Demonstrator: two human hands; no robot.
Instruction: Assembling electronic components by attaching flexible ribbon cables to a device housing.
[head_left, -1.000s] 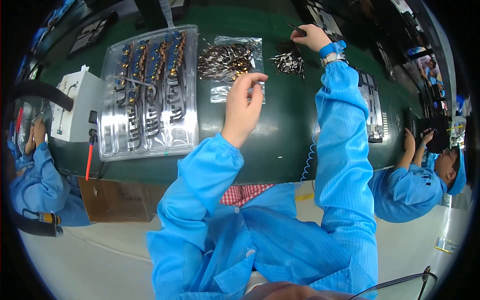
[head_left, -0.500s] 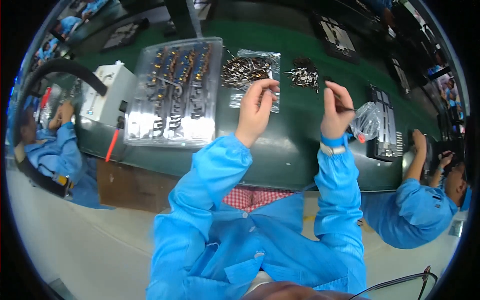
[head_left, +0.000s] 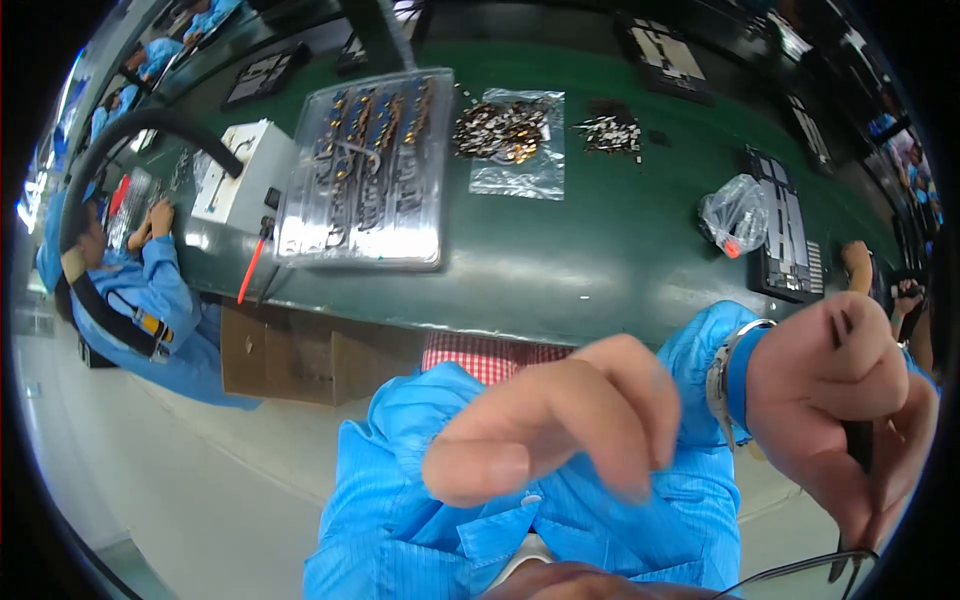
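Both hands hung low in the frame, clear of the green tabletop (head_left: 600,270) edge: left hand (head_left: 560,420) loosely curled and empty, right hand (head_left: 850,400) clamped on dark tweezers (head_left: 858,440).

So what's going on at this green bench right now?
A person in a blue coat has both hands raised close to the camera, away from the green bench. The right hand grips a thin dark tool; the left hand looks empty, fingers curled. On the bench lie a clear tray of parts and a plastic bag of small metal pieces. Co-workers sit on either side.
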